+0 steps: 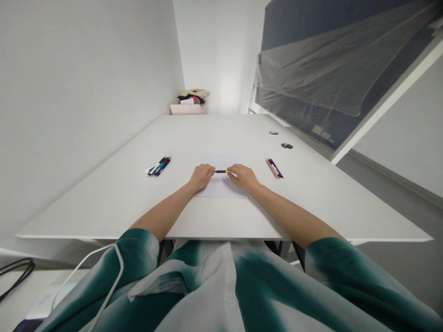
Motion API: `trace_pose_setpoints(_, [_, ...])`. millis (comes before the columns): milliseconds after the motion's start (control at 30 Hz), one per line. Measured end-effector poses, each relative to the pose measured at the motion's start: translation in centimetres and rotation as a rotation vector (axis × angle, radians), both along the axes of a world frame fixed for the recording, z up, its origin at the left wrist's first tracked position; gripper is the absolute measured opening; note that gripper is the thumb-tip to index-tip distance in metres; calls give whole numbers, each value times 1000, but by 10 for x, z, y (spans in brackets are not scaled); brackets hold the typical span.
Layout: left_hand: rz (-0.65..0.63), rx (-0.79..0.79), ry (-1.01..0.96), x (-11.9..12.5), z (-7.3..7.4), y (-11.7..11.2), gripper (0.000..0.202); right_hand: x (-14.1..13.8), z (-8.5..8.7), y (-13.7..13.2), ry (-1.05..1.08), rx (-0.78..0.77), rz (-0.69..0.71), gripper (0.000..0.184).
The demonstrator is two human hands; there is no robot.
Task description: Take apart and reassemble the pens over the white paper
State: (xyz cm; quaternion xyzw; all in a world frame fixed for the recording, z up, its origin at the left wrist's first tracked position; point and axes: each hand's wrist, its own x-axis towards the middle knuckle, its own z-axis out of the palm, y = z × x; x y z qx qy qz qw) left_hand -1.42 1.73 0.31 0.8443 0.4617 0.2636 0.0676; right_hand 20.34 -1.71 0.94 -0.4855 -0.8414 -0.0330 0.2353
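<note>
One yellow-and-black pen (223,171) out on the desk, between left hand (201,178) and right hand (243,178)

The pen lies crosswise above a sheet of white paper (220,162), level with the paper's middle and near its far half. Its black end points to the left hand and its yellow end to the right. The sheet sits square at the centre of a white desk (104,198), close to the near edge. No writing or marks can be made out on the paper at this view.

Condition of the items: one pen is out between the hands. A bundle of pens (158,166) lies to the left of the sheet, well apart from it, and a pink pen case (272,168) with a black pen (276,168) on it lies to the right, also apart.

Hands: both are curled, not spread, and not pressed together. The left fingertips reach the black end and the right fingertips reach the yellow end. Whether either hand is actually pinching the pen cannot be told from this view.

Arms: both forearms extend forward and inward from teal-and-white sleeves (141,251), converging on the sheet. Both hands sit low, at or just above the paper.
</note>
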Motion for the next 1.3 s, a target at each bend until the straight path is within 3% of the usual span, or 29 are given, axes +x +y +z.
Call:
trace_pose_setpoints(133, [7, -31, -56, -1, 1, -2, 39, 0, 0, 1, -17, -7, -22, 25])
trace_pose_setpoints(233, [-67, -18, -166, -1, 0, -5, 23, 1, -1, 1, -16, -7, -36, 25])
trace_pose_setpoints(367, [-131, -4, -175, 1, 0, -8, 22, 1, 0, 1, -18, -19, -47, 24])
trace_pose_setpoints(800, [-73, -111, -234, 2, 2, -6, 24, 1, -3, 2, -19, -34, -76, 22])
trace_pose_setpoints(1167, [-74, -97, -257, -2, 1, -3, 25, 0, 3, -3, -18, -42, -60, 34])
trace_pose_setpoints(1300, [-69, -109, -256, -2, 0, -2, 25, 0, 1, -2, -27, -24, -56, 30])
